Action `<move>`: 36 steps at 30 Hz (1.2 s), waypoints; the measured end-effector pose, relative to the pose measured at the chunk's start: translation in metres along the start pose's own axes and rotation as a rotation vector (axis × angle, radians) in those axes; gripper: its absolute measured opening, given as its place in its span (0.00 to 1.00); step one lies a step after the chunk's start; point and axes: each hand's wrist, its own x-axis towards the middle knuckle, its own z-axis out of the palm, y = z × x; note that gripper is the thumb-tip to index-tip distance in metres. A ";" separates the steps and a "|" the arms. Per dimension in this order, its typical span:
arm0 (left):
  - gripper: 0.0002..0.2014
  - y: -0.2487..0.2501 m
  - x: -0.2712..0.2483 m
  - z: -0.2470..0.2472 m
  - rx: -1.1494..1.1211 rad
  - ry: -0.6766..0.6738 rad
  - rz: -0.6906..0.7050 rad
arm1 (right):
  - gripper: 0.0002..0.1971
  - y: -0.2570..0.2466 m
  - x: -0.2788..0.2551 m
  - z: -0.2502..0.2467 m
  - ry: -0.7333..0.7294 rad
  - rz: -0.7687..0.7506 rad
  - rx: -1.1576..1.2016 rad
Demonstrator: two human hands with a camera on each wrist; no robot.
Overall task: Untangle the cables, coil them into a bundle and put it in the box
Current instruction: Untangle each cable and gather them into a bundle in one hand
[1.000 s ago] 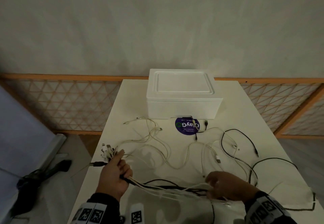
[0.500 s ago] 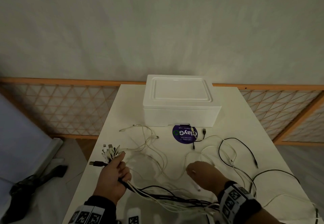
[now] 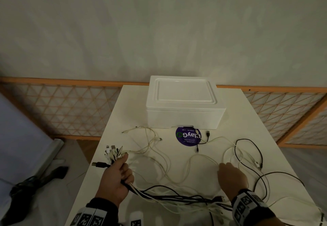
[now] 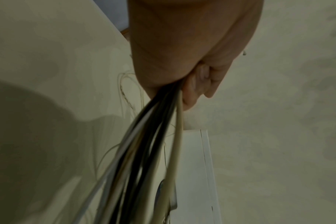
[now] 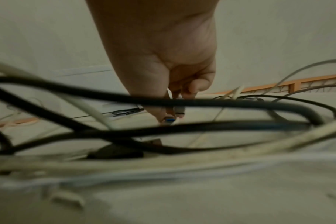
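Several white and black cables [image 3: 177, 171] sprawl over the white table [image 3: 134, 105]. My left hand [image 3: 122, 171] grips a bundle of them near their plugs [image 3: 113, 152], which fan out above the fist; in the left wrist view the strands [image 4: 144, 144] trail down from the left hand [image 4: 190, 84]. The bundle [image 3: 168, 195] runs right along the front edge. My right hand [image 3: 225, 166] reaches down among loose white loops. In the right wrist view the right hand [image 5: 173, 106] pinches a cable end with a blue-tipped plug [image 5: 170, 120]. The white box [image 3: 184, 105] stands at the back, lid on.
A round purple sticker [image 3: 188, 135] lies just in front of the box. Black cable loops [image 3: 247, 140] spread at the right side. An orange lattice fence [image 3: 70, 109] runs behind the table. A dark object [image 3: 35, 181] lies on the floor at the left.
My right hand has left the bundle at the front edge and moved forward and right to the loose white cables. The left hand keeps its grip in the same place.
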 end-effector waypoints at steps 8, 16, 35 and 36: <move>0.08 0.002 -0.013 0.022 0.147 -0.117 0.094 | 0.12 -0.043 -0.012 -0.068 0.148 -0.149 0.044; 0.11 -0.002 -0.040 0.060 0.375 -0.329 0.431 | 0.16 -0.114 -0.049 -0.159 0.207 -0.787 0.354; 0.12 0.027 -0.058 0.035 0.103 -0.455 0.305 | 0.07 -0.156 -0.064 -0.129 -0.468 -0.712 1.114; 0.12 0.030 -0.056 0.032 0.086 -0.447 0.300 | 0.02 -0.153 -0.062 -0.125 -0.439 -0.723 1.026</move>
